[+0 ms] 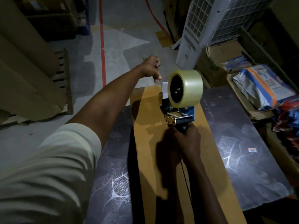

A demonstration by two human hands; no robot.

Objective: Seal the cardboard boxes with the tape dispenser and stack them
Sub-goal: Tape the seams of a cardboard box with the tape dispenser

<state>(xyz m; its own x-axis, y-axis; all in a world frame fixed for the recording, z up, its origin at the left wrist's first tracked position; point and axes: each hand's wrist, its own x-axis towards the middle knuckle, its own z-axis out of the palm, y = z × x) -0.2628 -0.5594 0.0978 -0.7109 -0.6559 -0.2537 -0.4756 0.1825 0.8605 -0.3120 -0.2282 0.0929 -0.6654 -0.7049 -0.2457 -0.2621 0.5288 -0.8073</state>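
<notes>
1. The right hand [186,138], in the lower middle of the frame, has its fingers wrapped round the handle of the tape dispenser [178,116].
2. The dispenser stands over the top of the long, narrow cardboard box [142,143], its clear tape roll [186,88] raised toward the box's far end.
3. The left hand [152,68] reaches out past the far end of the box at the frame's centre, above the floor. Its fingers are curled, and I cannot tell whether they pinch anything.
4. A pale sleeve [48,167] fills the lower left.
5. The box lies lengthwise on a dark, marbled worktop [242,143], running from mid-frame to the bottom edge.
6. To the right of the worktop, blue and orange packets [262,84] lie in an open carton [210,62].
7. A white grilled unit [202,21] stands at upper right, close behind the tape roll.
8. Flattened cardboard sheets [32,70] lean at the left.
9. The grey floor [123,21] carries a red line [102,46] running toward the top.
</notes>
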